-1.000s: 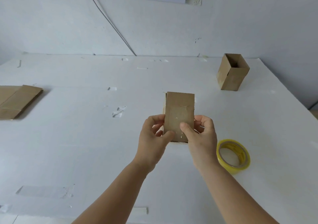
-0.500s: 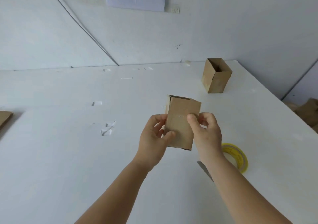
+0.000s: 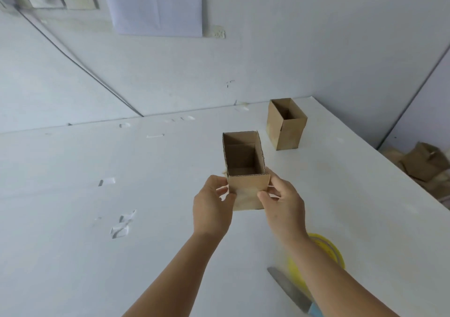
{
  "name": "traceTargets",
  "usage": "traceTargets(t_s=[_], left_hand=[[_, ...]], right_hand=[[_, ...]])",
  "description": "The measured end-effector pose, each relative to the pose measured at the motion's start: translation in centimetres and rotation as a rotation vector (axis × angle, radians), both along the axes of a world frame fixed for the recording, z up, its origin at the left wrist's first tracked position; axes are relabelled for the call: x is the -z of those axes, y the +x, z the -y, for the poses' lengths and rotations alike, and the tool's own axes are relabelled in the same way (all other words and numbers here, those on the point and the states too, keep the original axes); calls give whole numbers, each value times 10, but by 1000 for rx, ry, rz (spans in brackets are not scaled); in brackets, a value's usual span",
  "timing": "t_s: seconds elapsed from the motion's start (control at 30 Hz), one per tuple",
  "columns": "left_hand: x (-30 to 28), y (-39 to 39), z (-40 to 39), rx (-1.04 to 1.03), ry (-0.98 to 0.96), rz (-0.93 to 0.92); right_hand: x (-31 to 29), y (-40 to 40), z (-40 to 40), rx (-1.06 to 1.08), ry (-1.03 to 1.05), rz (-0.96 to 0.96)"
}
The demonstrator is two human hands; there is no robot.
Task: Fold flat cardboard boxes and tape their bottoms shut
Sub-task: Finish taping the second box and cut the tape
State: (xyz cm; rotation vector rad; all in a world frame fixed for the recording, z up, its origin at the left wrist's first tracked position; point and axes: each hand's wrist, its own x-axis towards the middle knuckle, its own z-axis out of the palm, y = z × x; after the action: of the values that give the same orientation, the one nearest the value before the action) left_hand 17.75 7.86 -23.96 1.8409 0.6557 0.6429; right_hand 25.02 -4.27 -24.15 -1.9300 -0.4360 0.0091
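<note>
Cardboard box (image 3: 246,182), opened out with its mouth up, sat at the middle of the frame between both hands, above the white table (image 3: 73,219). At the bottom right of the frame a knife (image 3: 289,290) lay on the table, its blade pointing up-left, just beside a yellow tape roll (image 3: 333,251) that the right forearm partly hid. Above those, the left hand (image 3: 211,207) pinched the box's lower left edge, thumb on the near face, fingers behind. The right hand (image 3: 285,204) held the lower right edge the same way, thumb pressed on the near face. The box rose above both grips, its inside walls showing. Farther off, toward the upper right, a second box (image 3: 287,126) stood upright and open on the table. On the wall at the upper left hung a sheet of paper (image 3: 155,4).
</note>
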Motion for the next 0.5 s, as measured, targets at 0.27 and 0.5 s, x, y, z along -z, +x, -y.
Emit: traceTargets(t_s=[0.27, 0.5], left_hand=[[7, 98, -4, -70, 1, -62], [28, 169, -16, -148, -54, -120]], right_hand=[[9, 101, -13, -8, -81, 49], [34, 160, -27, -74, -125, 20]])
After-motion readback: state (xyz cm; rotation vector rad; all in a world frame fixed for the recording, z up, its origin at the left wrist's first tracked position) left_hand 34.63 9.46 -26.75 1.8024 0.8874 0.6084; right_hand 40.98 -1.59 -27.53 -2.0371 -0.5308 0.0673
